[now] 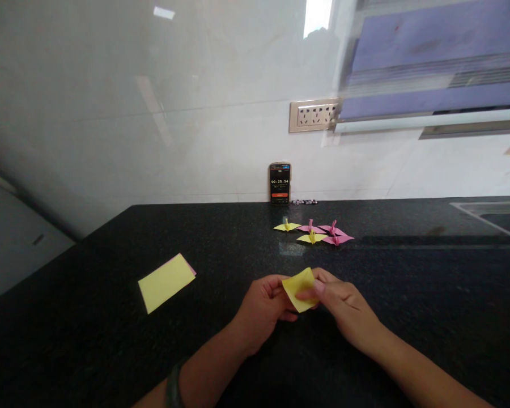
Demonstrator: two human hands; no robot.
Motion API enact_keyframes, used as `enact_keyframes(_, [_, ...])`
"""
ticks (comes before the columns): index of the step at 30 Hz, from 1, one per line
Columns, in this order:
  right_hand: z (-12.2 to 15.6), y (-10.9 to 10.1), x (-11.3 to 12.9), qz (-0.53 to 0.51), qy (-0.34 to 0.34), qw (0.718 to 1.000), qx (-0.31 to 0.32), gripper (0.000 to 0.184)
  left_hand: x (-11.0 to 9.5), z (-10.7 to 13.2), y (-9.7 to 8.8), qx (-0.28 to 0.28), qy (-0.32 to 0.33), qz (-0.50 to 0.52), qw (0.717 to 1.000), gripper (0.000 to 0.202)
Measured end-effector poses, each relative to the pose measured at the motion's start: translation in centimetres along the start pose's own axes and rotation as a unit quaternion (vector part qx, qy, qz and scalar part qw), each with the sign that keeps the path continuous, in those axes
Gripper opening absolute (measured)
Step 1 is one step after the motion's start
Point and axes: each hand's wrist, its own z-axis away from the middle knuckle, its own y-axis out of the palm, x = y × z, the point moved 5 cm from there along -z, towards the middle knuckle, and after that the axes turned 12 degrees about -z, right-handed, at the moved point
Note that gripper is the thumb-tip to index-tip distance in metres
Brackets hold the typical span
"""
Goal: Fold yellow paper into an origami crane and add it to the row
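Note:
A small folded square of yellow origami paper [300, 283] is held between both hands, just above the dark countertop. My left hand [266, 306] pinches its left edge. On the other side, my right hand [340, 300] grips it with the thumb over the front face, and the fingers behind are partly hidden. Beyond the hands stand several folded paper cranes, among them a yellow crane [312, 238] and a pink crane [335, 228]. To the left lies a stack of paper sheets [165, 283], yellow on top with pink edges showing beneath.
A phone [279, 184] showing a running timer leans against the tiled wall, with a beaded strap [305, 202] beside it. A socket panel [314, 115] is on the wall. The countertop [89, 351] ends at the left; a sink edge [488, 218] shows far right.

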Motion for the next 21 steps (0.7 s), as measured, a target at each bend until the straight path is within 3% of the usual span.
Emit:
enact_keyframes(8, [0.0, 0.4, 0.9, 0.092, -0.043, 0.995, 0.001, 0.026, -0.3, 0.1, 0.0, 0.002, 0.009, 0.004, 1.000, 0.030])
enact_keyframes(13, [0.1, 0.8, 1.2, 0.108, -0.041, 0.993, 0.037, 0.025, -0.6, 0.2, 0.0, -0.011, 0.015, 0.015, 1.000, 0.027])
enact_keyframes(21, [0.0, 0.9, 1.3, 0.108, -0.036, 0.993, 0.043, 0.024, -0.7, 0.2, 0.1, -0.004, 0.023, 0.008, 1.000, 0.027])
